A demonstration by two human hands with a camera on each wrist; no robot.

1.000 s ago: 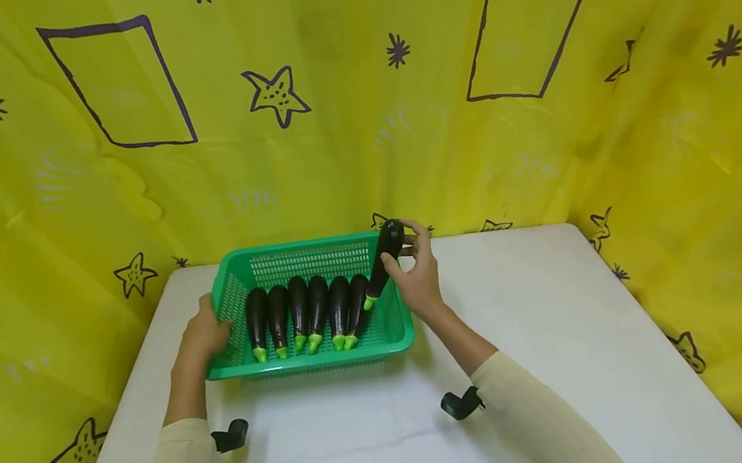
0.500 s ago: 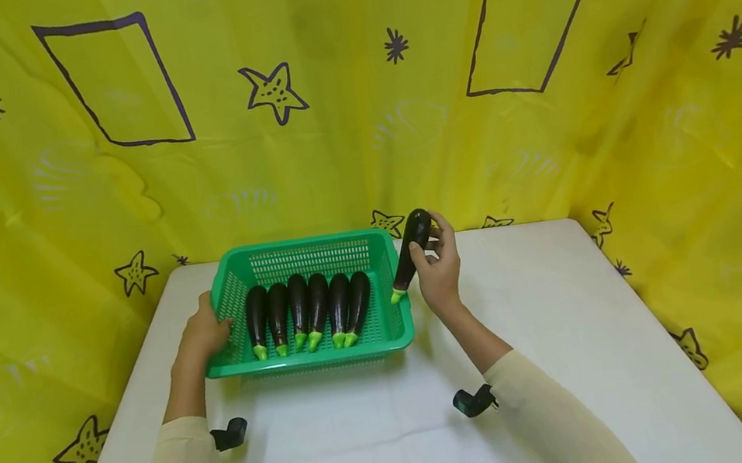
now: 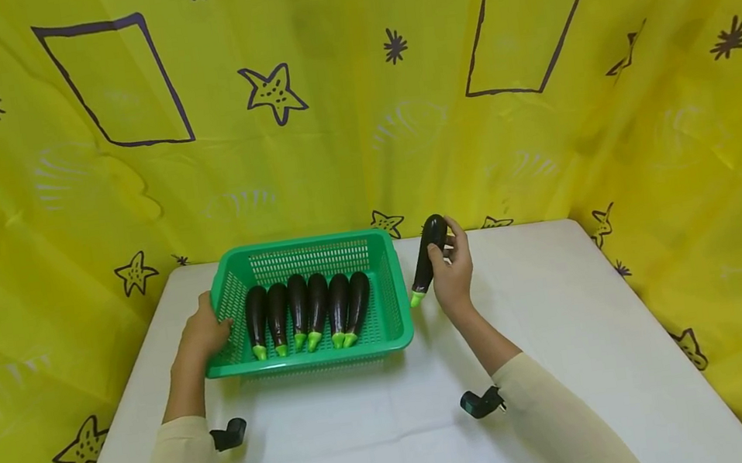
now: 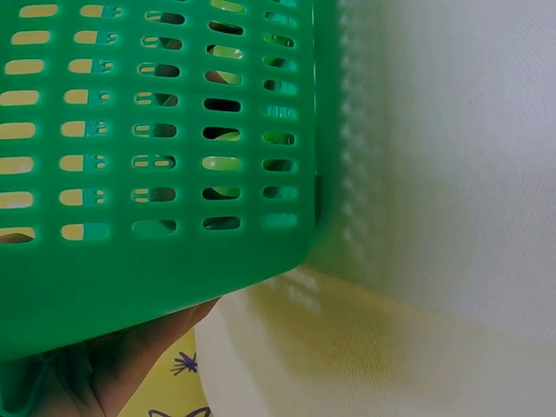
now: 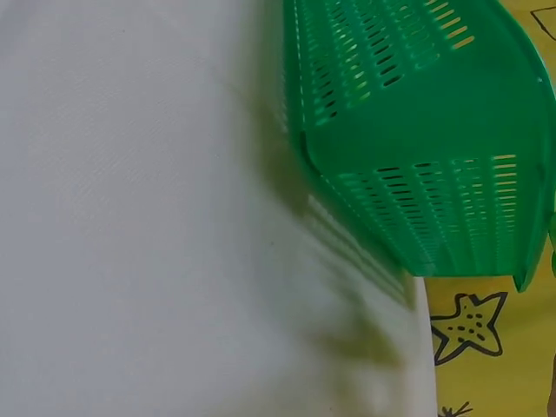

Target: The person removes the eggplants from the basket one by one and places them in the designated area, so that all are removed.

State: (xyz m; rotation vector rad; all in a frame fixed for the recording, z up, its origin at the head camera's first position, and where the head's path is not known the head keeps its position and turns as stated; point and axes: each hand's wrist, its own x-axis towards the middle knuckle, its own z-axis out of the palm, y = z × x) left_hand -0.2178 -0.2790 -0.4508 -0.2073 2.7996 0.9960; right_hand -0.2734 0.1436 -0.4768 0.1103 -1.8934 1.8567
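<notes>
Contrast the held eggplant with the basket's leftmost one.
The held eggplant is in the right hand, outside the green basket; the leftmost eggplant lies inside it. The held eggplant slants across the head view; the leftmost eggplant runs almost straight up and down it. Both are dark and green-capped.

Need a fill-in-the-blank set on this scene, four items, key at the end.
1. The basket contains ____ eggplants.
2. In the head view, the left-hand grip holds the basket by its ____ end.
3. The right-hand grip holds an ____.
4. The patterned backdrop behind the white table is mainly ____ in colour.

Missing words: six; left; eggplant; yellow.
</notes>
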